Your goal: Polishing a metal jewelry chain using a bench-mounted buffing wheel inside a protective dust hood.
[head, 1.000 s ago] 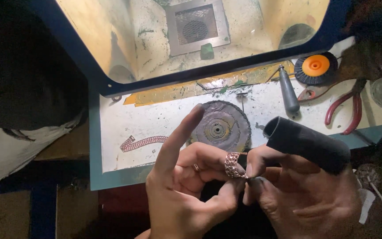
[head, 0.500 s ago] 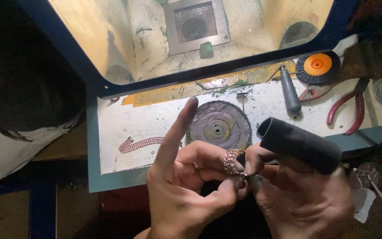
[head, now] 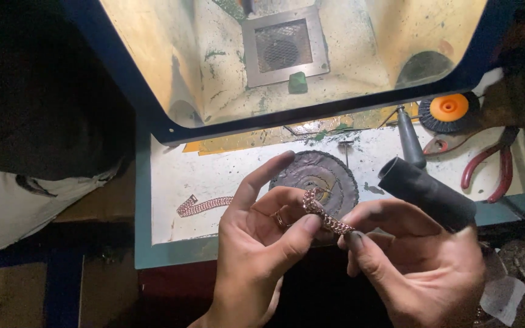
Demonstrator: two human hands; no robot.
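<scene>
Head view: left hand (head: 262,243) and right hand (head: 420,261) pinch a chain bracelet (head: 326,215)

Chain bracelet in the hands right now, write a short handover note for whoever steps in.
Left hand: fingers pinch the chain bracelet, index raised.
Right hand: fingers hold the chain's other end; black cylindrical tool rests in the same hand.
On the white tray: second chain piece at left, dark round disc under the hands, orange-hubbed brush wheel and red pliers at right.
Done or left: cannot tell from this view.
</scene>
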